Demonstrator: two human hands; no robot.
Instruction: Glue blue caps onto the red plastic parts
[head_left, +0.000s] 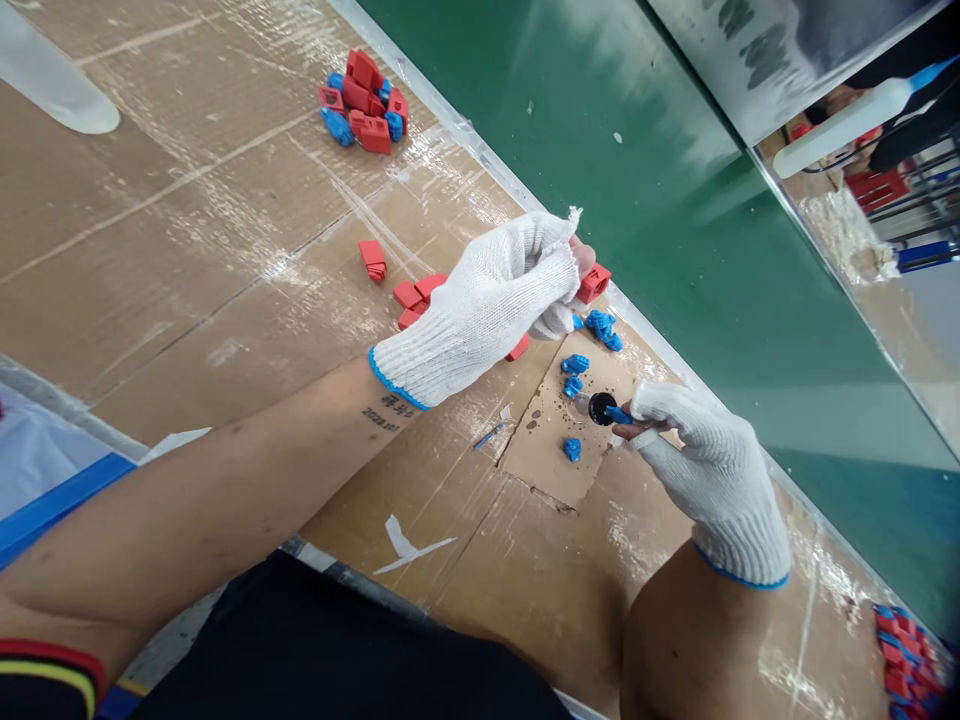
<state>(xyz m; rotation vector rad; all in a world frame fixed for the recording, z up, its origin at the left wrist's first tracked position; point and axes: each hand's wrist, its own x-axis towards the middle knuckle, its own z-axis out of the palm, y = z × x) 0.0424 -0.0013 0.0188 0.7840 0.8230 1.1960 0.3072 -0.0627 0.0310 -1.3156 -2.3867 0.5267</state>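
Observation:
My left hand [517, 275], in a white knit glove with bare fingertips, pinches a red plastic block [594, 283]. My right hand [694, 440], gloved the same way, grips a small blue plastic piece [618, 414]. One end of that piece is at the mouth of a small round black cup [601, 408]; whether it touches what is inside I cannot tell. The cup stands on a stained piece of cardboard [551, 470]. Around it lie loose blue pieces [573, 449], several of them beyond the cup. Under and beside my left wrist are more red blocks [409, 295].
A heap of red and blue parts [365, 100] lies at the upper left, another pile [907, 655] at the lower right. A green surface [675, 200] borders the film-covered brown tabletop [187, 250]. Torn white tape [409, 547] sticks up near my body.

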